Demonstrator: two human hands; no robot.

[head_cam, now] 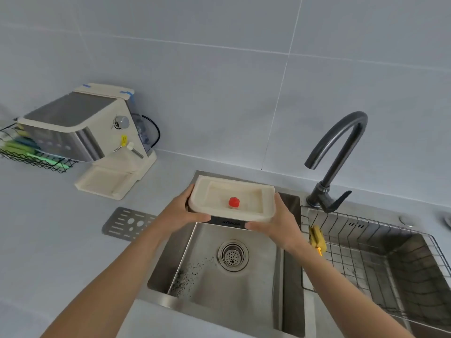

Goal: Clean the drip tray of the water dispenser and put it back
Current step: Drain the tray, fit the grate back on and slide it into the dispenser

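— Where is the drip tray (234,198)?

— Held in the air over the back edge of the left sink basin (244,272), tilted a little toward the camera. It is cream-coloured, open side up, with a small red float (234,202) standing in its middle.

— And the hands?

— The left hand (181,211) has its grip closed on the tray's left end, thumb under the front edge. The right hand (275,223) has its grip closed on the right end, thumb along the front underside. Both forearms reach in from the bottom of the view.

— What about the water dispenser (83,132)?

— It stands on the bench (48,228) at the back left, against the tiled wall, with its base platform (105,182) bare in front. A perforated metal grille (128,223) lies flat on the bench between the dispenser and the sink.

— Anything in the basin?

— Dark specks scattered left of the drain strainer (233,256). The dark faucet (339,154) arches behind the divider, its spout well to the right of the tray. A wire basket (366,245) sits in the right basin, with a yellow sponge (317,239) at its left rim. A wire rack (29,154) with green items sits left of the dispenser.
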